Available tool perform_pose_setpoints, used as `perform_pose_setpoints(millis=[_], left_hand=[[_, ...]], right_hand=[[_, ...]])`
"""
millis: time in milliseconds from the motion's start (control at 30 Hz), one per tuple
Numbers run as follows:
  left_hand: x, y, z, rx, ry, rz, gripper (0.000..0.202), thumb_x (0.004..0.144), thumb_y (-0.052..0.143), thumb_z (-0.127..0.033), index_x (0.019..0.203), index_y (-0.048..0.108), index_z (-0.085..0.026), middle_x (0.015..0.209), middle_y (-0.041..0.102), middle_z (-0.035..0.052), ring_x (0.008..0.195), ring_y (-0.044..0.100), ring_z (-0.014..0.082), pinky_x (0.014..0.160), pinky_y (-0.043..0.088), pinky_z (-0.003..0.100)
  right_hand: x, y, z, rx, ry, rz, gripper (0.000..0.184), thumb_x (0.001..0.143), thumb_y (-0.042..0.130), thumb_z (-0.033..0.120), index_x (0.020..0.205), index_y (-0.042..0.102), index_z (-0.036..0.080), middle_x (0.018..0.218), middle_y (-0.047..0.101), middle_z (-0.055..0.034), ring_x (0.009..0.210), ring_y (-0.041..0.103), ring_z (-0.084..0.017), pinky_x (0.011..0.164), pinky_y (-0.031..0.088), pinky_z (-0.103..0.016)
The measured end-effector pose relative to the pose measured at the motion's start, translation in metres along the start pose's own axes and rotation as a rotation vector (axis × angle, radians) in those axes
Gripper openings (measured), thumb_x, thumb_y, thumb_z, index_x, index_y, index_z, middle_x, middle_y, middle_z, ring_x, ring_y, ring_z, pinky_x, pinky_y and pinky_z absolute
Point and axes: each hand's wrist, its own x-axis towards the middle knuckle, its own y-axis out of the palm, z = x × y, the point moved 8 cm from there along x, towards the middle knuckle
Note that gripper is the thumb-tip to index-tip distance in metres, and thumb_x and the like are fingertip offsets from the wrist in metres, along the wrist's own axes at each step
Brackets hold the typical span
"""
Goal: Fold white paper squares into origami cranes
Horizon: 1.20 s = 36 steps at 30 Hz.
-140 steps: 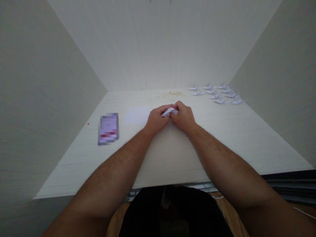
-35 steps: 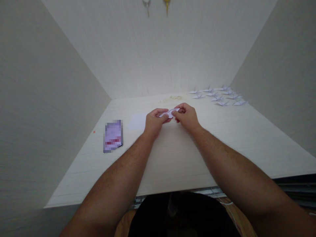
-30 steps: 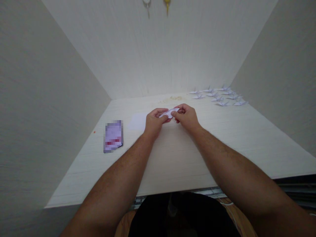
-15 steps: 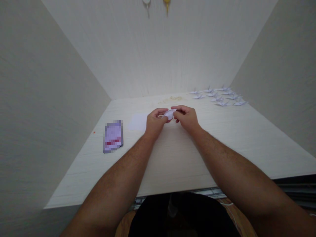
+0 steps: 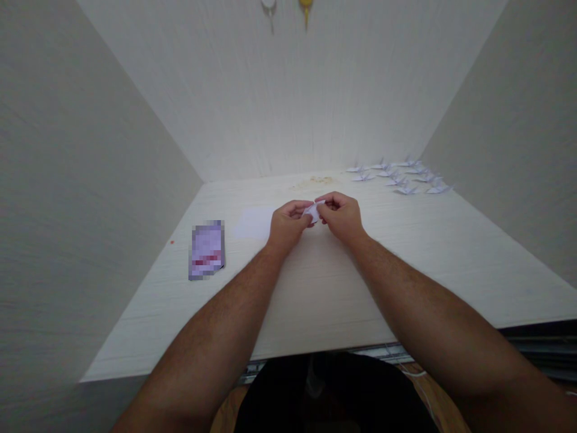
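Observation:
My left hand (image 5: 288, 222) and my right hand (image 5: 342, 215) meet over the middle of the white table (image 5: 406, 264). Both pinch a small folded piece of pale paper (image 5: 312, 211) between thumb and fingertips, a little above the tabletop. Most of the paper is hidden by my fingers. Just left of my left hand a flat white paper sheet (image 5: 252, 222) lies on the table.
A blurred purple packet (image 5: 206, 249) lies at the left. Several folded paper cranes (image 5: 399, 175) stand in a group at the far right corner. A faint stain (image 5: 313, 180) marks the table near the back wall. White walls close in on three sides.
My hands have drawn closer together and the paper piece now shows smaller between the fingers. Since the oldest frame the view has tilted up slightly.

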Motion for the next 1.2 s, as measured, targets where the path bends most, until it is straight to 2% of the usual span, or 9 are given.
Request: perform_pose_setpoints(millis=[233, 367, 600, 800, 933, 1033, 1200], left_hand=[[0.000, 0.002, 0.001, -0.004, 0.009, 0.023, 0.033, 0.063, 0.078, -0.019, 0.095, 0.077, -0.015, 0.083, 0.077, 0.0032, 0.070, 0.071, 0.0140, 0.067, 0.062, 0.029], [-0.001, 0.003, -0.001, -0.027, 0.019, 0.021, 0.031, 0.064, 0.078, -0.018, 0.095, 0.077, -0.016, 0.082, 0.076, 0.0026, 0.069, 0.070, 0.0138, 0.069, 0.063, 0.030], [-0.004, 0.001, -0.004, -0.030, -0.011, -0.004, 0.031, 0.063, 0.081, -0.021, 0.093, 0.076, -0.015, 0.078, 0.074, 0.0024, 0.069, 0.070, 0.0148, 0.075, 0.064, 0.036], [-0.008, 0.004, -0.006, -0.006, -0.043, 0.005, 0.032, 0.065, 0.079, -0.023, 0.096, 0.075, -0.015, 0.078, 0.074, 0.0036, 0.069, 0.072, 0.0174, 0.068, 0.063, 0.034], [-0.007, 0.001, -0.004, -0.030, -0.044, -0.005, 0.035, 0.066, 0.082, -0.027, 0.098, 0.075, -0.014, 0.082, 0.075, 0.0051, 0.071, 0.074, 0.0184, 0.070, 0.063, 0.035], [-0.005, -0.001, 0.000, -0.062, -0.031, -0.006, 0.039, 0.064, 0.086, -0.029, 0.098, 0.076, -0.014, 0.085, 0.076, 0.0048, 0.069, 0.072, 0.0160, 0.074, 0.064, 0.035], [-0.004, 0.000, 0.002, -0.132, -0.032, 0.015, 0.048, 0.061, 0.091, -0.033, 0.103, 0.075, -0.015, 0.092, 0.076, 0.0059, 0.074, 0.073, 0.0158, 0.081, 0.063, 0.038]], right_hand=[[0.000, -0.003, 0.003, 0.021, -0.012, -0.043, 0.014, 0.064, 0.061, 0.020, 0.075, 0.070, 0.019, 0.054, 0.056, 0.0059, 0.050, 0.050, -0.010, 0.049, 0.038, -0.024], [0.000, -0.003, 0.004, 0.063, 0.005, -0.036, 0.014, 0.065, 0.059, 0.020, 0.076, 0.069, 0.019, 0.051, 0.056, 0.0060, 0.048, 0.051, -0.010, 0.049, 0.040, -0.024], [0.000, -0.005, 0.000, 0.126, 0.120, -0.073, 0.012, 0.067, 0.059, 0.019, 0.076, 0.067, 0.020, 0.051, 0.057, 0.0052, 0.047, 0.053, -0.010, 0.049, 0.045, -0.024], [0.001, -0.006, -0.001, 0.189, 0.101, -0.088, 0.013, 0.066, 0.060, 0.020, 0.077, 0.065, 0.019, 0.050, 0.057, 0.0057, 0.045, 0.053, -0.010, 0.046, 0.044, -0.023], [0.000, 0.000, -0.002, 0.205, 0.130, -0.026, 0.022, 0.061, 0.063, 0.019, 0.083, 0.065, 0.019, 0.051, 0.057, 0.0075, 0.044, 0.054, -0.011, 0.044, 0.044, -0.023], [-0.001, 0.004, -0.002, 0.162, 0.158, 0.025, 0.015, 0.062, 0.062, 0.020, 0.077, 0.064, 0.018, 0.049, 0.057, 0.0062, 0.043, 0.053, -0.010, 0.043, 0.042, -0.022], [0.000, 0.002, -0.004, 0.177, 0.183, 0.003, 0.011, 0.063, 0.064, 0.020, 0.073, 0.062, 0.018, 0.046, 0.056, 0.0061, 0.041, 0.050, -0.009, 0.042, 0.041, -0.022]])
